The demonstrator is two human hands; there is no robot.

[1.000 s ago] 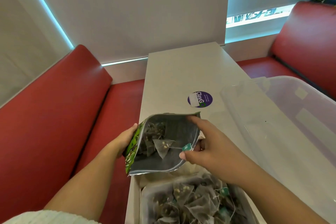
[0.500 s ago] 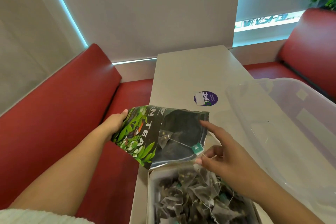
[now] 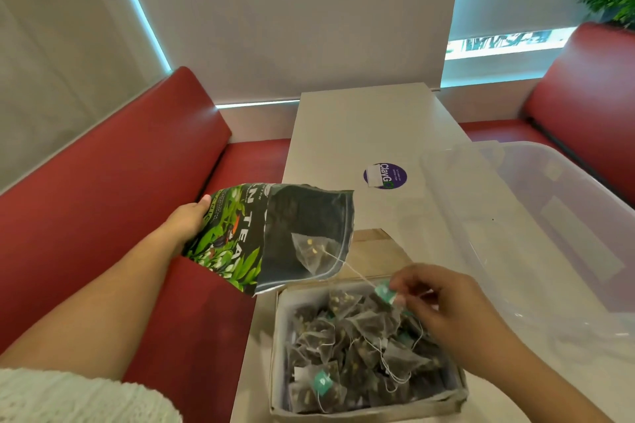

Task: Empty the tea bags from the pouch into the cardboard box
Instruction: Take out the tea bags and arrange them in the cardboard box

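My left hand [image 3: 187, 221] grips the bottom end of the green-and-black tea pouch [image 3: 247, 237], held on its side above the table's left edge, mouth pointing right. One pyramid tea bag [image 3: 311, 249] lies at the pouch's open mouth. Its string runs down-right to a teal tag [image 3: 385, 291], pinched between the fingertips of my right hand [image 3: 443, 302]. Below, the cardboard box [image 3: 378, 410] with a clear liner holds several dark tea bags [image 3: 357, 340].
The white table [image 3: 360, 134] carries a purple round sticker [image 3: 385, 175]. A large clear plastic bin [image 3: 549, 223] sits to the right of the box. Red bench seats [image 3: 113, 189] flank the table on both sides.
My right hand has moved from the pouch's mouth down-right over the box, pulling the teal tag and stretching the string. The pouch has tilted flatter, and the view has shifted.
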